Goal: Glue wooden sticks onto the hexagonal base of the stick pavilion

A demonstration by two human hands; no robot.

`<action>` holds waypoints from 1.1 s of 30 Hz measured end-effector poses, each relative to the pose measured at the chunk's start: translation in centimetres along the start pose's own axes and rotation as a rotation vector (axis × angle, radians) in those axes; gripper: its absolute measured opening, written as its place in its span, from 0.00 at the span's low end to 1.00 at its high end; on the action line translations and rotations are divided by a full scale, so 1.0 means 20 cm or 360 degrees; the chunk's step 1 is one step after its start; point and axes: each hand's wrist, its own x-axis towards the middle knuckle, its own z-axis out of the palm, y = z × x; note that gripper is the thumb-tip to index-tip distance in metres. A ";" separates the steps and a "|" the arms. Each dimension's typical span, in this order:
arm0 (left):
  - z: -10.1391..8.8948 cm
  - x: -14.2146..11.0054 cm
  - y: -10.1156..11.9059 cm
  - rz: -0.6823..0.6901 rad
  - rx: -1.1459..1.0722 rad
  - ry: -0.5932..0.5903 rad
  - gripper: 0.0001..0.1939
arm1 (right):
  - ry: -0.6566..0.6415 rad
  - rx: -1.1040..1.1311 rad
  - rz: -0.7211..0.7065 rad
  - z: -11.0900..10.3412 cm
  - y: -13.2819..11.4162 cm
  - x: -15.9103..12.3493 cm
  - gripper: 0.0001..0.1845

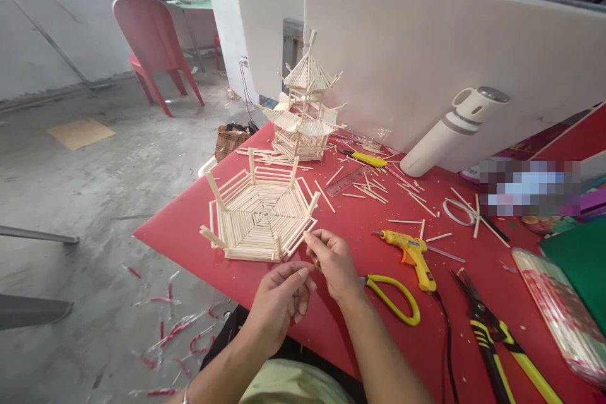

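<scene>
A hexagonal platform [265, 214] of pale wooden sticks lies on the red table, with short upright posts and low stick rails around its rim. My right hand [334, 262] is closed, its thumb and forefinger pinched at the platform's near right rail. Whether those fingers grip the rail or a small piece beside it is hidden. Just left of it, my left hand [283, 300] has its fingers curled and thumb against forefinger, close to the right fingertips. Anything in that pinch is too small to make out. Behind the platform stands a tiered stick pagoda [307, 107].
To the right lie a yellow glue gun [411, 255], yellow-handled pliers [392, 297], large shears [497, 334] and packed sticks [558, 309]. A utility knife [367, 158], ruler [348, 181] and loose sticks lie farther back. A white bottle [445, 136] leans against the board.
</scene>
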 end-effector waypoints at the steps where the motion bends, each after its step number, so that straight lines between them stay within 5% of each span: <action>1: 0.00 0.00 0.00 0.0001 0.0001 -0.0002 0.16 | -0.0004 0.0002 -0.0003 0.00 0.00 0.00 0.21; 33: 0.01 0.00 0.00 -0.0010 0.0018 0.0029 0.17 | -0.0009 0.0004 -0.0020 0.00 0.00 0.00 0.21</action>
